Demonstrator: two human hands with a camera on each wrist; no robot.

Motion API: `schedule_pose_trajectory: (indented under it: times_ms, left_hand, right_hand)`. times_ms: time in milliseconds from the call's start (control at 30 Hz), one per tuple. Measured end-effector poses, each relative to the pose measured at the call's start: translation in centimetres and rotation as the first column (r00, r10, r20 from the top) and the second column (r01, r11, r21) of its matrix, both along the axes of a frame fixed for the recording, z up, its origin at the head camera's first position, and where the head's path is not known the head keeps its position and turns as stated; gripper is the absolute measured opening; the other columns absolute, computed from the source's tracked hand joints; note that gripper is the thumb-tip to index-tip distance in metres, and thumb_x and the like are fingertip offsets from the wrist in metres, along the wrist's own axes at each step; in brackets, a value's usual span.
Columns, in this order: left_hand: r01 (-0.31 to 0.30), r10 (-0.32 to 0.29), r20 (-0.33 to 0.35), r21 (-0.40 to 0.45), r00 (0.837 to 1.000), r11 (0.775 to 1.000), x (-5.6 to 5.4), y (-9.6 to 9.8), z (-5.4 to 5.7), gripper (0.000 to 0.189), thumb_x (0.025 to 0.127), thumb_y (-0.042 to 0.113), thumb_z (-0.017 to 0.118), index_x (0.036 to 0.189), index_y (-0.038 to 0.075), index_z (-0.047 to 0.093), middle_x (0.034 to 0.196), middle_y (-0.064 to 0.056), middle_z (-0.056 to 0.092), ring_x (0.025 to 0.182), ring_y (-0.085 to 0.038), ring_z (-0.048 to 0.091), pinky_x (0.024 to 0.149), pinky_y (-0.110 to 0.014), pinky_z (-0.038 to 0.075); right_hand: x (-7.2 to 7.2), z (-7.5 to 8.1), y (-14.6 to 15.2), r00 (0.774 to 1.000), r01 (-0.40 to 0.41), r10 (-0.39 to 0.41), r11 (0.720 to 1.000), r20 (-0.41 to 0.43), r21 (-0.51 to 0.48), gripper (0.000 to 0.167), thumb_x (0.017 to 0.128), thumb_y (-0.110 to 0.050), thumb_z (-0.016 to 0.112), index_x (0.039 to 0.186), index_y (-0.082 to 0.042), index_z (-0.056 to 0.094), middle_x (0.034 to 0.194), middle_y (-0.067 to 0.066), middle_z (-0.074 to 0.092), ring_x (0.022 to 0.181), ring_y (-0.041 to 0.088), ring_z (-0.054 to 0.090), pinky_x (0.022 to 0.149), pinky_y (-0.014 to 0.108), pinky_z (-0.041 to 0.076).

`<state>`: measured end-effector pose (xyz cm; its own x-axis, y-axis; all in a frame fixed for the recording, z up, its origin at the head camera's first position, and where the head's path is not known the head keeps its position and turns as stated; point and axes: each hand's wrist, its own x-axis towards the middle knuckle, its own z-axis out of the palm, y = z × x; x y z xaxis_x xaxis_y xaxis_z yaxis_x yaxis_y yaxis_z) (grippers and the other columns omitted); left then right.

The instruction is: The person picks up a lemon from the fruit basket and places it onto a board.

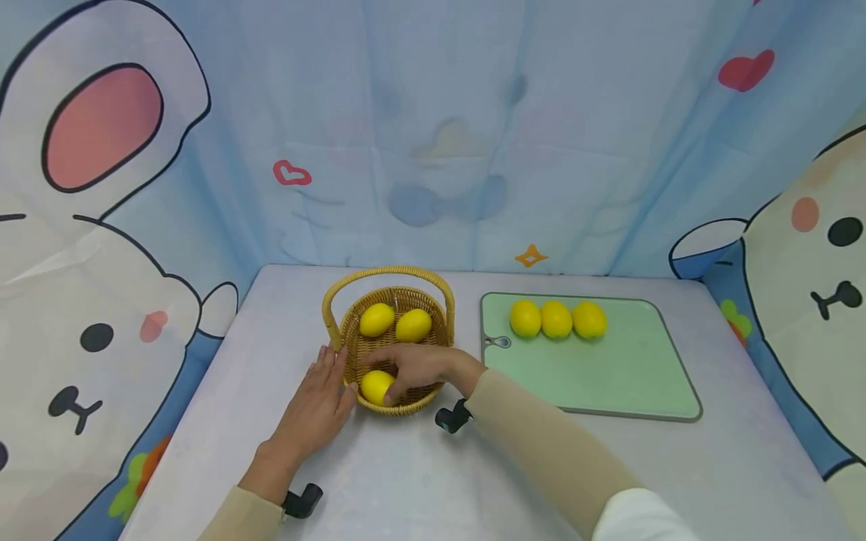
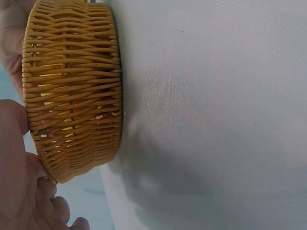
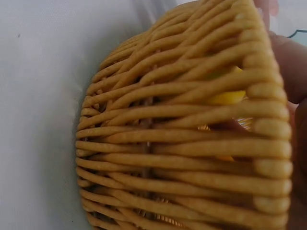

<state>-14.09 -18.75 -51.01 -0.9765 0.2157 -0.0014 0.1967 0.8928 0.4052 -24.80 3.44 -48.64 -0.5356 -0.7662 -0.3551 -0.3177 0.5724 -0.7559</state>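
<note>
A wicker basket [image 1: 399,409] with an arched handle [image 1: 389,272] stands on the table, in the middle of the head view. Two lemons, one at the left [image 1: 376,320] and one at the right [image 1: 413,325], lie in its far half. In the near half my right hand [image 1: 422,366] reaches down over the rim and holds another lemon [image 1: 376,387], thumb at its right side and fingers over its far side. My left hand [image 1: 314,409] rests against the basket's left side, fingers extended along the rim. The left wrist view shows its fingers [image 2: 41,172] at the woven wall.
To the right lies a pale green cutting board [image 1: 595,376] with a grey edge. Three lemons sit in a row near its far edge: a left one [image 1: 525,318], a middle one [image 1: 556,320] and a right one [image 1: 589,320]. A printed curtain [image 1: 433,113] hangs behind the table.
</note>
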Motion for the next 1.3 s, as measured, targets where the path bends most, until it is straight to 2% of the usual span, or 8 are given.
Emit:
schedule_pose_trajectory:
  times_ms: [267,433,567,700,833,967,1200,1300]
  left_hand:
    - [0.001,-0.001,0.005,0.002,1.0,1.0,0.1,0.0,-0.1,0.07,0.113,0.038,0.044,0.167,0.0,0.021,0.174,-0.022,0.014,0.164,-0.035,0.009,0.133,-0.053,0.015]
    - [0.003,-0.003,0.011,0.001,1.0,1.0,0.1,0.0,-0.1,0.069,0.114,0.038,0.043,0.167,0.001,0.021,0.174,-0.022,0.014,0.164,-0.034,0.009,0.133,-0.052,0.015]
    - [0.003,-0.003,0.01,0.002,1.0,1.0,0.1,0.1,-0.2,0.069,0.114,0.039,0.042,0.167,0.001,0.021,0.175,-0.021,0.014,0.165,-0.034,0.009,0.133,-0.052,0.015]
    - [0.006,-0.006,-0.002,0.001,1.0,1.0,0.1,0.2,-0.2,0.069,0.113,0.038,0.044,0.167,0.0,0.021,0.174,-0.022,0.016,0.164,-0.035,0.011,0.133,-0.053,0.017]
    - [-0.005,0.005,-0.006,0.003,1.0,1.0,0.3,0.1,0.0,0.069,0.113,0.037,0.044,0.167,-0.001,0.022,0.174,-0.023,0.016,0.164,-0.035,0.011,0.133,-0.054,0.017]
    - [-0.014,0.014,0.001,0.014,1.0,1.0,0.3,0.0,0.0,0.069,0.113,0.037,0.044,0.167,0.0,0.021,0.174,-0.022,0.015,0.164,-0.035,0.01,0.133,-0.053,0.016]
    - [-0.006,0.006,0.009,0.013,1.0,1.0,0.1,0.1,0.0,0.07,0.113,0.039,0.042,0.168,0.002,0.019,0.175,-0.021,0.014,0.165,-0.033,0.009,0.134,-0.052,0.015]
    - [-0.004,0.004,0.012,0.015,1.0,1.0,0.1,0.1,0.1,0.07,0.113,0.038,0.043,0.168,0.002,0.019,0.175,-0.021,0.014,0.165,-0.033,0.009,0.133,-0.052,0.015]
  right_hand:
    - [0.0,0.0,-0.3,1.0,-0.021,0.02,0.997,0.006,0.071,0.075,0.087,-0.016,0.083,0.154,-0.035,0.055,0.157,-0.004,0.053,0.132,0.015,0.05,0.119,0.046,0.039]
    - [0.0,-0.1,-0.2,0.997,-0.052,0.056,0.996,-0.049,0.078,0.074,0.086,-0.021,0.079,0.155,-0.032,0.054,0.153,-0.005,0.056,0.124,0.014,0.053,0.114,0.042,0.044]
    - [0.0,0.1,0.2,0.993,-0.045,0.049,0.998,-0.106,0.045,0.077,0.087,-0.028,0.078,0.159,-0.029,0.049,0.155,-0.004,0.055,0.123,0.014,0.055,0.111,0.04,0.046]
    - [0.3,0.7,0.8,0.994,0.02,-0.026,0.998,-0.103,-0.051,0.074,0.089,-0.025,0.077,0.157,-0.03,0.051,0.156,-0.004,0.054,0.126,0.018,0.057,0.111,0.041,0.048]
    - [0.5,1.1,1.1,0.994,0.05,-0.059,0.993,-0.087,-0.103,0.058,0.089,-0.018,0.076,0.145,-0.024,0.062,0.141,-0.004,0.064,0.118,0.021,0.063,0.104,0.038,0.054]
    - [0.5,0.9,0.9,0.993,-0.01,0.007,1.0,-0.119,-0.028,0.051,0.09,-0.018,0.08,0.139,-0.019,0.065,0.129,-0.007,0.067,0.112,0.016,0.063,0.1,0.031,0.055]
    - [0.3,0.5,0.1,0.992,-0.089,0.096,0.992,-0.082,0.092,0.078,0.089,-0.019,0.078,0.159,-0.035,0.047,0.159,-0.004,0.05,0.131,0.013,0.051,0.117,0.042,0.043]
    - [0.0,0.4,-0.3,0.993,-0.104,0.11,0.987,-0.047,0.12,0.082,0.086,-0.018,0.076,0.159,-0.042,0.046,0.161,-0.003,0.047,0.131,0.015,0.049,0.117,0.045,0.041]
